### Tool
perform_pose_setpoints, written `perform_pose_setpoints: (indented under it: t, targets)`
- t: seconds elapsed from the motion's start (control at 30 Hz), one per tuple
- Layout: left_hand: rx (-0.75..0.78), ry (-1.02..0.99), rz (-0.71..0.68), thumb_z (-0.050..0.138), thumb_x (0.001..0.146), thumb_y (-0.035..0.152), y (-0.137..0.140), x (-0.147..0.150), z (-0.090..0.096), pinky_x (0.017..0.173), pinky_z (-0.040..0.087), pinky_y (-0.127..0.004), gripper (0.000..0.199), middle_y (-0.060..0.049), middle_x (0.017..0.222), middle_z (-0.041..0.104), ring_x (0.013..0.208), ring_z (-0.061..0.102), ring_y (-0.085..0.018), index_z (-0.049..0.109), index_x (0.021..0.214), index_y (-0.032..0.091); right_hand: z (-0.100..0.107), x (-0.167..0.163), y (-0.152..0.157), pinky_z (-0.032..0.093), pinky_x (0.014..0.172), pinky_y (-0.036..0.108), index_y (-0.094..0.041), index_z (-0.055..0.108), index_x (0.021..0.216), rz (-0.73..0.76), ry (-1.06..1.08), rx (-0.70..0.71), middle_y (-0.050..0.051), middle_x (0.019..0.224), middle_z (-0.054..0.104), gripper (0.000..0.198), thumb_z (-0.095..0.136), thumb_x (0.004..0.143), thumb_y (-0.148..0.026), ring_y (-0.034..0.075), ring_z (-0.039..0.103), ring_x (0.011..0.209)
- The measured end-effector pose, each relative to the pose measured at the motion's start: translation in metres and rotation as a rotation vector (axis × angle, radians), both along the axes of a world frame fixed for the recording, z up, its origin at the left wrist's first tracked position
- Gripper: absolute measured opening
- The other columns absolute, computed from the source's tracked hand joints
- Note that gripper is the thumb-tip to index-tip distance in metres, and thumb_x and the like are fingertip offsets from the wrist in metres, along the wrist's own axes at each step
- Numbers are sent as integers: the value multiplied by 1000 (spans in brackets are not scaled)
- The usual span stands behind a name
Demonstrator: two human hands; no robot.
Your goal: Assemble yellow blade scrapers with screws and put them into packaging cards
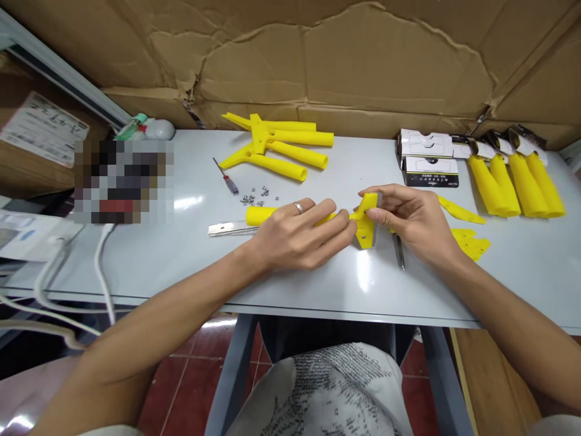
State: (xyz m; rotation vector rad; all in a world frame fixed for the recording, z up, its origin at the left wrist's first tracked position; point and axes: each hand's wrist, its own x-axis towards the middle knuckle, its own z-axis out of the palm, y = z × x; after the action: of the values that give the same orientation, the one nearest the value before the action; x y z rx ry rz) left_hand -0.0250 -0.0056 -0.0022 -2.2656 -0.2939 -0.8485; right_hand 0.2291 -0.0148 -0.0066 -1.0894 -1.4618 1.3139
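Both hands hold a yellow plastic scraper [364, 227]

Left of centre on the glossy pale bench [318, 293] lie a slim purple-handled screwdriver [230, 183], loose silver metal screws [256, 198] and a flat silvery strip [231, 229]. Mid-frame, the left hand [303, 237] has its grip wrapped around the scraper's handle. Just right of centre, the right hand [415, 221] keeps a narrow grip, pinching the head beside its thin grey metal blade [379, 201]. Best, probably, to brace the handle firmly, hold the blade flush and keep fingertips off its edge. Farther right lie flat yellow plastic pieces [472, 243].
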Motion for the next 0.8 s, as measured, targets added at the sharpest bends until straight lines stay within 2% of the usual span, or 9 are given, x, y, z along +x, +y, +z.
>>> perform_pose_setpoints:
  t: [0.17, 0.33, 0.5, 0.63, 0.73, 0.8]
  targets:
    - [-35, -29, -12, 65, 108, 11, 2, 2, -2, 53, 41, -31, 18, 0, 87, 80, 76, 69, -15, 76, 95, 17, -2, 0, -3, 63, 80, 34, -25, 87, 123, -12, -82, 67, 1, 94, 81, 44, 96, 87, -49, 15, 72, 82]
    - [-62, -5, -18, 67, 108, 11, 2, 1, -8, 54, 44, -31, 15, 0, 88, 80, 78, 69, -16, 75, 97, 17, -7, -1, -6, 48, 67, 31, -23, 83, 127, -64, -212, 135, -2, 80, 68, 42, 88, 94, -49, 13, 60, 74]
    - [-78, -7, 20, 74, 108, 18, 4, 0, -13, 56, 43, -30, 12, 1, 89, 79, 80, 67, -15, 74, 97, 20, -6, -1, -4, 56, 78, 34, -24, 81, 123, 1, -151, 46, 2, 93, 76, 46, 92, 90, -53, 16, 66, 83]
    - [-72, -1, 13, 73, 108, 16, 4, 1, -14, 55, 42, -30, 12, 1, 90, 79, 80, 68, -14, 73, 97, 20, -5, -1, -4, 53, 75, 33, -23, 80, 120, -40, -165, 64, 0, 88, 74, 44, 93, 89, -52, 15, 66, 80]
    - [-68, -25, 9, 74, 107, 16, 3, 1, -15, 56, 42, -29, 11, 2, 89, 80, 80, 68, -14, 73, 97, 20, -5, 0, -4, 56, 79, 33, -23, 79, 124, 14, -125, 35, 2, 98, 78, 47, 92, 90, -53, 16, 70, 87]
    - [-68, -34, 1, 75, 107, 17, 4, 2, -16, 57, 44, -30, 9, 2, 90, 80, 81, 69, -15, 74, 98, 19, -6, -1, -5, 55, 78, 33, -23, 78, 124, -3, -132, 42, 2, 96, 77, 47, 92, 89, -52, 16, 69, 85]
